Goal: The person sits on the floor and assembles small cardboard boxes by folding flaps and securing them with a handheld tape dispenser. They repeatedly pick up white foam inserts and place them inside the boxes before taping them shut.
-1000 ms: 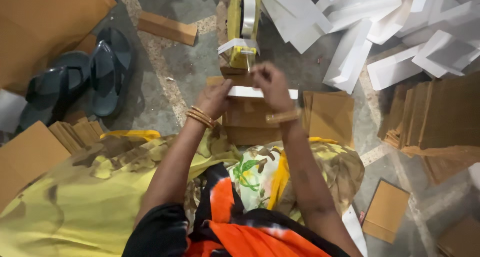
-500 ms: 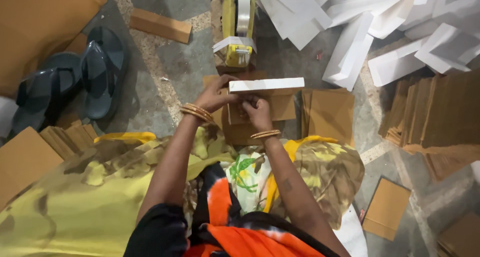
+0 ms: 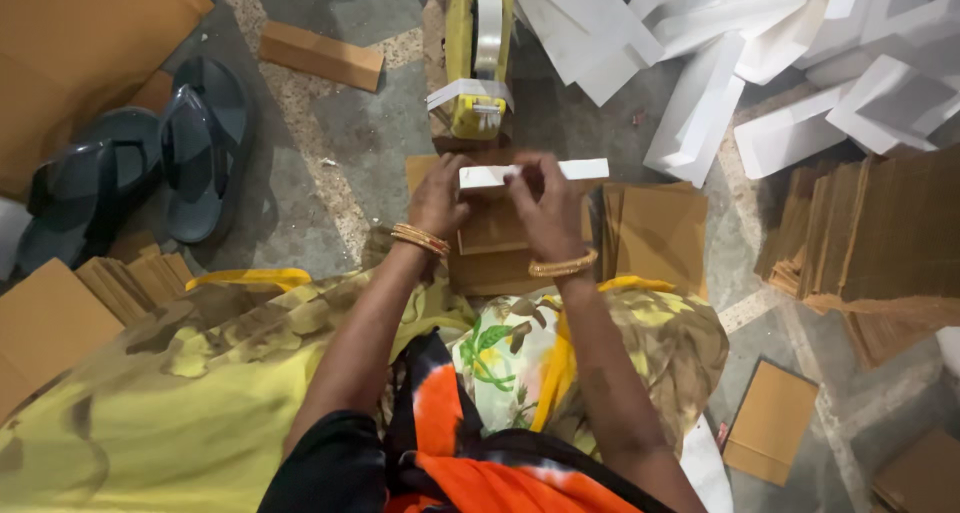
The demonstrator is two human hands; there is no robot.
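My left hand and my right hand both grip a small white box held over a low stack of brown cardboard sheets on the floor in front of my knees. The left hand holds the box's left end and the right hand pinches its middle from above. Just beyond the box stands a yellow tape dispenser with a roll of clear tape. Gold bangles circle both wrists.
A heap of white boxes lies at the upper right. Stacks of flat brown cardboard stand at the right, more cardboard pieces at the left. Dark sandals rest on the floor at the left. A brown sheet lies beside my right hand.
My right hand came back from the tape dispenser to the white box. Both hands now hold the box a little lower and nearer, over the cardboard stack.
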